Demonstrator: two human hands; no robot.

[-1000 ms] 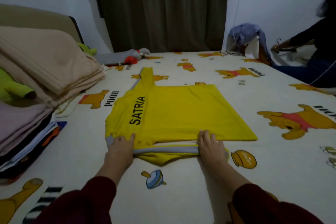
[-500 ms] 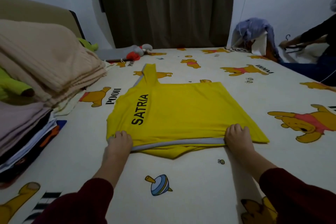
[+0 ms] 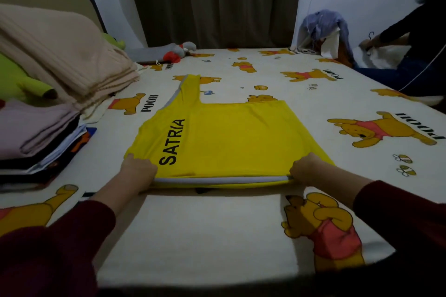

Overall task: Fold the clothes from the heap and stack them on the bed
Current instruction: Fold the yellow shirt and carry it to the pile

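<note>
near the front edge of the bed (image 3: 217, 236), a yellow jersey (image 3: 231, 137) marked satria lay partly folded. left hand (image 3: 138, 172) gripped its near left corner, right hand (image 3: 307, 167) its near right corner. folded clothes (image 3: 36, 128) were stacked along the bed's left edge.

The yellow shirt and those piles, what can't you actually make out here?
- Head view: yellow shirt underside, hidden by its own fold.
- Fingertips of left hand and right hand, tucked under the hem.
- Folded stack, cut off by the left edge.
</note>
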